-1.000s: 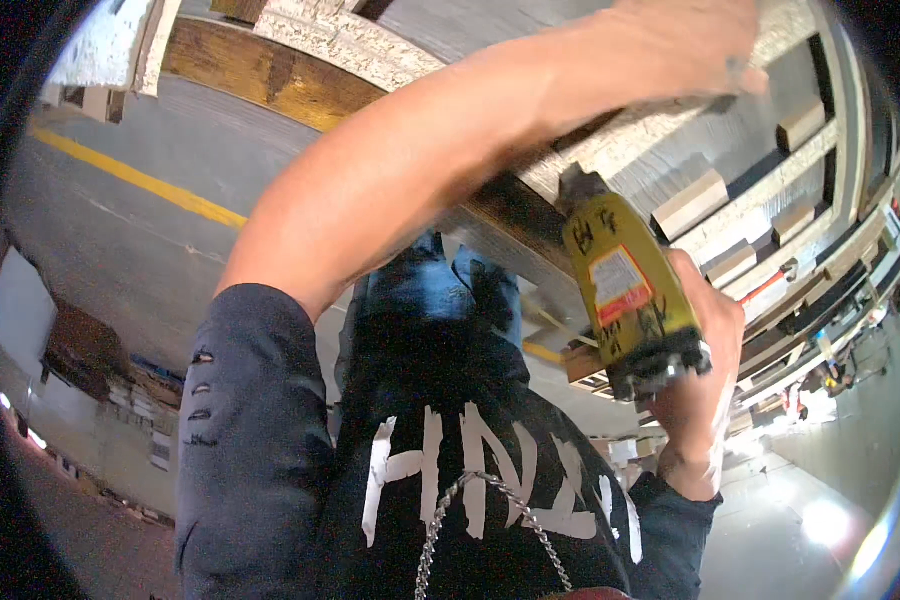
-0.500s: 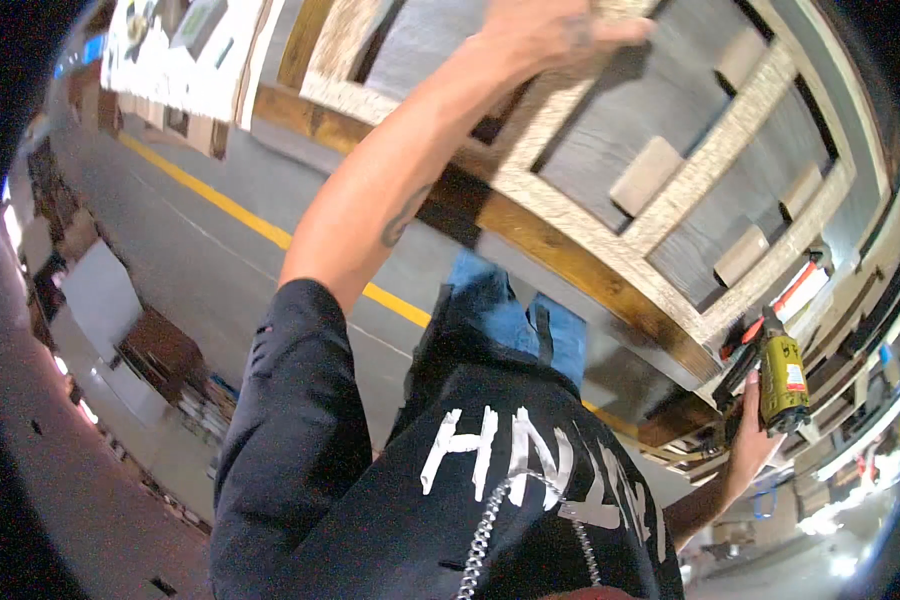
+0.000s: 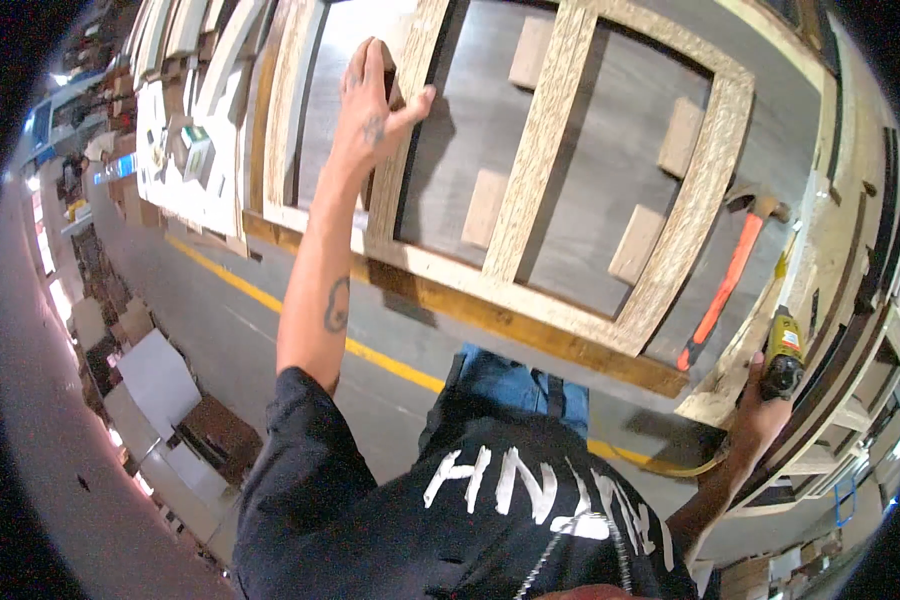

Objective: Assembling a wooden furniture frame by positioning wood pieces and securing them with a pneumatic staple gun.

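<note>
My left hand (image 3: 370, 120) is open over a wooden frame (image 3: 525, 190), fingers stretched and thumb apart, beside one of its crosspieces. Whether the palm touches the wood I cannot tell. A small block, partly covered by the fingers, stands against that crosspiece. Off the frame's right end, my right hand (image 3: 763, 405) is wrapped round a yellow-green and black nail gun (image 3: 785, 350), its nose pointing away from me. Between frame and tool lies a claw hammer (image 3: 725, 280) with an orange handle. Several wood blocks (image 3: 637, 243) sit inside the frame against its bars.
The frame rests on a grey-topped workbench (image 3: 660, 365) with a brown wooden edge. Far left stands a white-topped table (image 3: 195, 205) with boards. Long wood pieces (image 3: 850, 230) lie along the right. A yellow hose (image 3: 670, 467) hangs by my right wrist. Yellow floor tape (image 3: 400, 368) runs below.
The view has swung right, showing the whole hammer. My left hand sits further left over the frame with its fingers now plainly spread. The right hand still holds the nail gun.
</note>
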Available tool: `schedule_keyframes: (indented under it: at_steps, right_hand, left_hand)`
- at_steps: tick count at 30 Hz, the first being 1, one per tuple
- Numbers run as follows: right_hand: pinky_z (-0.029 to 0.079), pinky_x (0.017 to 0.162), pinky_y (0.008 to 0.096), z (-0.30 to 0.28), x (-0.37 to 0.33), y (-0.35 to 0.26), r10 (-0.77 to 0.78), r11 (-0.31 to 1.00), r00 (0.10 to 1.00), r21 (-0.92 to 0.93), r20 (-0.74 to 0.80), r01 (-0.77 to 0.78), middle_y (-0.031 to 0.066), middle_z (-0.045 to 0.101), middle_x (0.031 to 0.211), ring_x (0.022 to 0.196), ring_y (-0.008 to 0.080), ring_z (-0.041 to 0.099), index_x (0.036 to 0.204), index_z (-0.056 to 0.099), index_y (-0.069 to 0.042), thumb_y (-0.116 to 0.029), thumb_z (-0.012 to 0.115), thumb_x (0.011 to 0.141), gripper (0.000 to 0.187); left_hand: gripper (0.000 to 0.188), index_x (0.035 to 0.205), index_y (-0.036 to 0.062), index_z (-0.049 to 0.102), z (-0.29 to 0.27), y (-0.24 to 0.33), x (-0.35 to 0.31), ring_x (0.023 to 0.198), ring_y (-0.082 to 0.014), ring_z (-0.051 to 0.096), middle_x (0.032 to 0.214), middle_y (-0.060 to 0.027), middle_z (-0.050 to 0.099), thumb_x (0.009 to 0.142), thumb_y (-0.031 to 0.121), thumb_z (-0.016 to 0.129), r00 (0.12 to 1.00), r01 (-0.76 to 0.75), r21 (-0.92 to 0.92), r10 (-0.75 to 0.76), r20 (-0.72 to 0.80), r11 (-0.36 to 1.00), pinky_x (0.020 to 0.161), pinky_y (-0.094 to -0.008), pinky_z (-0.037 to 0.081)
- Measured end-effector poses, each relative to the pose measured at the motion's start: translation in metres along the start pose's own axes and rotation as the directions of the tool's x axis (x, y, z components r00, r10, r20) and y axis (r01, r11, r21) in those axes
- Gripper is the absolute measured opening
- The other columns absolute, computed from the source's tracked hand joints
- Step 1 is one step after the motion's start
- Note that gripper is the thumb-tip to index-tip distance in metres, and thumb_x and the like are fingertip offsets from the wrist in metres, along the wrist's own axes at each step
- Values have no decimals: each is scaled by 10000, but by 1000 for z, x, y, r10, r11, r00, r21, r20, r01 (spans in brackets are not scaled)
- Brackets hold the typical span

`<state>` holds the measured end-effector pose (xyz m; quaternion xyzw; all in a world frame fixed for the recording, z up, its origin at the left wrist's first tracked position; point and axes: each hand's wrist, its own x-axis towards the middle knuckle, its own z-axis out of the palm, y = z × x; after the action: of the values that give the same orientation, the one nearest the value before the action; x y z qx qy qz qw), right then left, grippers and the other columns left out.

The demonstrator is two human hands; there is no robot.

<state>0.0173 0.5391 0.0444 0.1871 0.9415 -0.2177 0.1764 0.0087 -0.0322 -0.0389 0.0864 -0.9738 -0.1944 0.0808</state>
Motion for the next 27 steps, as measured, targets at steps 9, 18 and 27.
schedule_keyframes:
  at_steps: [9,18,27]
  right_hand:
    - [465,877,364,34,-9,-47,-58,997,998,56,18,57,157,573,1146,986,231,562,1412,398,-42,-134,660,913,571]
    - [425,960,355,55,-9,-62,-126,988,987,75,-102,134,192,575,1221,1085,252,562,1399,381,22,-285,687,910,654]
    - [432,967,364,64,-3,-57,-143,988,984,-70,-107,136,245,588,1198,1098,282,585,1421,341,46,-268,678,907,690]
  left_hand:
    - [1043,1506,-45,27,37,148,6,1462,-376,32,1556,-286,10,885,635,516,998,55,45,-57,29,997,1169,-556,28]
    - [761,1495,-52,129,57,153,0,1440,-493,12,1525,-359,34,945,329,492,993,50,-40,-45,113,998,1080,-714,26]
    - [772,1452,-136,158,57,142,-3,1447,-479,16,1536,-349,30,926,316,497,993,12,-42,-7,114,999,1081,-715,22]
